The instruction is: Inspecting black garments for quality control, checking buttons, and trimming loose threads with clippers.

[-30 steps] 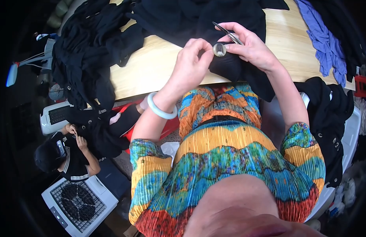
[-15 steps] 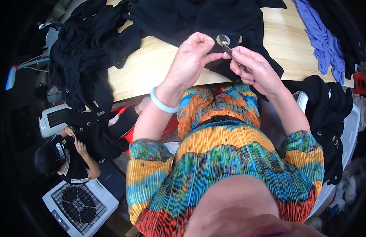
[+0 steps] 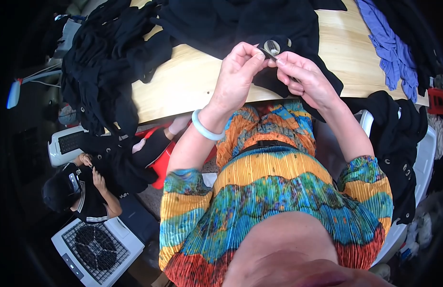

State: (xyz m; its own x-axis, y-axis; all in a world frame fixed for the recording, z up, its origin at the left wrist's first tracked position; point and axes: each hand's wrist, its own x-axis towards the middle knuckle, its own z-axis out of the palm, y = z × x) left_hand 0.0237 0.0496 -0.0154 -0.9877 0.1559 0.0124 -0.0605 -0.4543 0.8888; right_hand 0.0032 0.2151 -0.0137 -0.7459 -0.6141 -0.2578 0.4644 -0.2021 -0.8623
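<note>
We see both hands working above the near edge of the table (image 3: 178, 79), over a black garment (image 3: 245, 24) that spreads across its middle and hangs down past that near edge. The right hand (image 3: 308, 79) has its fingers closed around a slim dark tool (image 3: 269, 55), its tip pointing toward the left hand (image 3: 238, 71). The left fingers are bent, with thumb and forefinger pressed together at that tip; the spot is small and crowded, so we cannot tell whether they pinch the tool itself or something finer. Just beyond the two sets of fingertips, above the table, we find a round, pale-rimmed button (image 3: 272, 47) on the black cloth, with a second disc (image 3: 289, 43) close to its right. A pale bangle (image 3: 206, 126) circles the left wrist, short of the table's near edge. On the table's left end we see a heap of black garments (image 3: 101, 57), and along its right end lies a purple cloth (image 3: 391, 48). Near the table's right end, on the wearer's side, a white tub (image 3: 425, 162) holds more dark clothing (image 3: 396, 143). Left of the wearer and below the table's left end, another person (image 3: 82, 189) in a black cap sits with both hands raised together.
</note>
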